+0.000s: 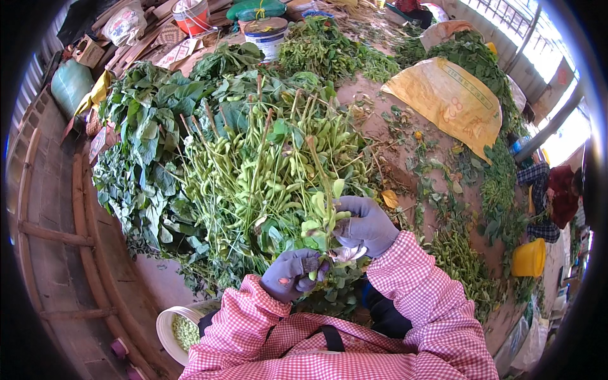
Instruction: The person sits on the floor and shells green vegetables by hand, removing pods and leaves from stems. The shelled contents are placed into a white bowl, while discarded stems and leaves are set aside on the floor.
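My left hand [293,274], in a grey glove worn through at one spot, is closed around the lower part of a soybean plant stalk [324,190]. Higher up on that stalk, my gloved right hand [365,222] grips among its green pods. The stalk's bare brown end points away from me. Just beyond my hands lies a heap of soybean plants [256,166] with many pods, their cut stems sticking up. At my lower left, a white bucket [166,327] holds shelled green beans [185,331]. What my fingertips touch is partly hidden by the gloves and leaves.
Wilted leafy plants [142,118] lie at the left beside a wooden ladder [80,204]. A yellow woven sack [451,99] lies at the right. Farther right are a yellow bucket [528,257] and a seated person [546,199]. A white paint bucket [267,40] stands behind the heap.
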Available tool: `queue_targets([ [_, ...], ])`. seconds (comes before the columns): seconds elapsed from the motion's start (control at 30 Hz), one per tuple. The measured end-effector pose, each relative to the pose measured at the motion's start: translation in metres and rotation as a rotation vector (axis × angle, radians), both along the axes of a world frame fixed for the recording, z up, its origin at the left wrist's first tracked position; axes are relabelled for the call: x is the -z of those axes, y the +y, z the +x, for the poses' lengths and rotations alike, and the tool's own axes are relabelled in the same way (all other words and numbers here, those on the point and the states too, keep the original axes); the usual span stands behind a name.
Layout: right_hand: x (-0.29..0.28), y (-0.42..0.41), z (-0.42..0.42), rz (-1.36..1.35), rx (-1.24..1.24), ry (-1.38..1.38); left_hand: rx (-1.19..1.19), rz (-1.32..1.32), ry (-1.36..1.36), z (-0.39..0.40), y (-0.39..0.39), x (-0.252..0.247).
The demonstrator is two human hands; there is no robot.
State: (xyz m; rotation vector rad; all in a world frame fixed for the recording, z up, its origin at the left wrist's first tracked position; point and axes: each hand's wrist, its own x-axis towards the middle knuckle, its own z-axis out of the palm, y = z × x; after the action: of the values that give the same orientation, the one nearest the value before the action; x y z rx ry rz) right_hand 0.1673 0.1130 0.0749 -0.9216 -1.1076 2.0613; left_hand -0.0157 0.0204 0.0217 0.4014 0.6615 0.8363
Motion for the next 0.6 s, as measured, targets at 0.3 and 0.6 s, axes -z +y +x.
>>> queue_targets([
  [0.3,0.002,0.0,-0.006,-0.065,0.195,0.184,-0.005,-0.073,-0.119,-0.004,0.002,0.009],
  [0.6,0.005,0.005,-0.007,-0.005,0.225,-0.141,-0.146,-0.064,-0.006,0.0,0.005,0.008],
])
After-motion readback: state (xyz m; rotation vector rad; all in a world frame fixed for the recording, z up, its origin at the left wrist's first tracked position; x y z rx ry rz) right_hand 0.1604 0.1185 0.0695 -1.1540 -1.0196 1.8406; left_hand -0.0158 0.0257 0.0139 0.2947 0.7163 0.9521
